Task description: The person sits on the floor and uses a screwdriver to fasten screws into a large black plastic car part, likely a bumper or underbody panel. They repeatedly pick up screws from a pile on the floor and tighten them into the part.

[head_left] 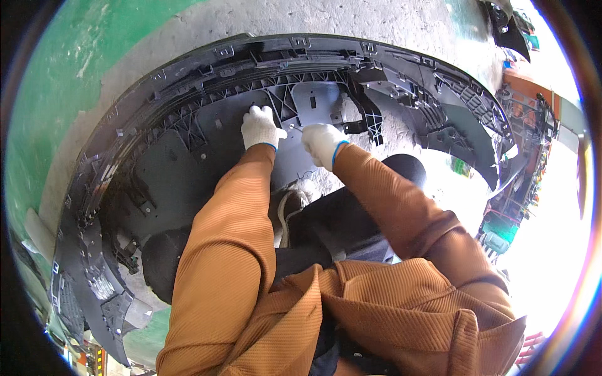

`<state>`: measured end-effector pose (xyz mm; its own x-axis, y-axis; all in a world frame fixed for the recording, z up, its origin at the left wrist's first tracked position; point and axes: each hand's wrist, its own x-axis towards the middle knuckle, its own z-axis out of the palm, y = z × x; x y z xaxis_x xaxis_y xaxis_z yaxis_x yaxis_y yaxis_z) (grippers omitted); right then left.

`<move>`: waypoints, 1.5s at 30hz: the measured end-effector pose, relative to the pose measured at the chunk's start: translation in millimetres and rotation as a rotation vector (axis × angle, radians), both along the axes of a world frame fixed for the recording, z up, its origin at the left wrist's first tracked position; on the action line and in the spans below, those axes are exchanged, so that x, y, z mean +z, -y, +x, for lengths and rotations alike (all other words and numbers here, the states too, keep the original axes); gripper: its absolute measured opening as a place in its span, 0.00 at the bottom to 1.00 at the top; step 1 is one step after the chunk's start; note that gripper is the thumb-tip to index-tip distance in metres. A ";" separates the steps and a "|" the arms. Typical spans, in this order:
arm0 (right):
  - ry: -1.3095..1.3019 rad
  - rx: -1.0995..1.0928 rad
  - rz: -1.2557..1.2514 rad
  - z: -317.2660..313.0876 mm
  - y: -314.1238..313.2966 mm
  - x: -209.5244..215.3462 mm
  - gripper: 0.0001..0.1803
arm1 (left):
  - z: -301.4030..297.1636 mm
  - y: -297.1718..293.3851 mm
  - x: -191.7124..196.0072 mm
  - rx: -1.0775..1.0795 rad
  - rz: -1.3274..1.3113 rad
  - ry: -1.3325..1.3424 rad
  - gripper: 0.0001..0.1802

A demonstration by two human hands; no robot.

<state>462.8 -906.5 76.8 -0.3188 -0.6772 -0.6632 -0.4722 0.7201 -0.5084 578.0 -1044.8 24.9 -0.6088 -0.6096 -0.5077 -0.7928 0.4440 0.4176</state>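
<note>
Head view. Orange ribbed sleeves (232, 250) are filling the lower part of the picture, nearest the lens, and both forearms are reaching forward and down to a large black plastic bumper shell (157, 169). It is lying inner face up on a grey concrete floor (376, 25), with a green painted patch (75, 56) at the upper left.

Left hand (260, 127) — in a white knit glove — is pressing down on the ribbed inner panel just left of the centre bracket (316, 100). Its fingers are curled against the plastic; whether it is clamping anything cannot be told.

Right hand (321, 143), gloved alike, is lying just beside the left one, the two almost touching. Its fingertips are pinching at a small light-coloured item (293, 127), too small to identify; the grasp itself cannot be confirmed.

Progress, as a judgement: work is proceeding at the middle of the shell, and the brackets and ribs to either side are showing no sign of handling — most of the span appears left to do.

Orientation: the bumper's long axis is running left to right across the picture, bowing in an arc. Its middle is pointing away from the person, and its two ends are curving back toward the person's sides. A dark shoe (163, 257) is showing inside the arc, so the person is standing within the curve. Other dark parts (527, 125) are lying at the right edge.
</note>
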 end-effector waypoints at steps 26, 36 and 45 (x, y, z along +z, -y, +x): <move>0.064 0.156 -0.019 -1.1 -10.9 6.1 0.19 | -0.9 -4.9 -3.9 -0.021 -0.047 -0.038 0.35; 0.087 0.401 -0.053 -49.5 -3.8 5.5 0.10 | 6.9 -7.9 7.9 -0.078 0.021 -0.168 0.38; 0.008 -0.635 0.189 7.7 -145.3 242.7 0.21 | 84.7 21.7 4.3 -0.226 0.036 -0.413 0.38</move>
